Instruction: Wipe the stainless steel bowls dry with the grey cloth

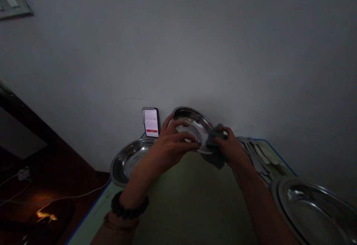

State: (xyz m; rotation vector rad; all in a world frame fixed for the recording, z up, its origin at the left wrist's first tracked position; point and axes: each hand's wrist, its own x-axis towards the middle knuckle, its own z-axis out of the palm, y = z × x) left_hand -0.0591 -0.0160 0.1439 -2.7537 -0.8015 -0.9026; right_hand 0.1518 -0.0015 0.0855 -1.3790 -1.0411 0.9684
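A shiny steel bowl (200,123) is tilted up near the wall, its hollow side partly facing me. My left hand (175,139) grips it from the left, fingers curved across its face. On the bowl's right rim, my right hand (232,149) pinches a dark grey-green cloth (214,137) against the metal. Part of the cloth hangs below the rim. Under my left forearm, a second steel bowl (128,161) rests on the table's left side, partly covered by the arm.
A phone (151,123) with a lit screen leans against the wall. Several knives or similar flat utensils (258,155) lie at the table's right. Stacked steel bowls (315,211) stand at the front right. A white cable (83,194) runs past the blue-edged green table (195,204).
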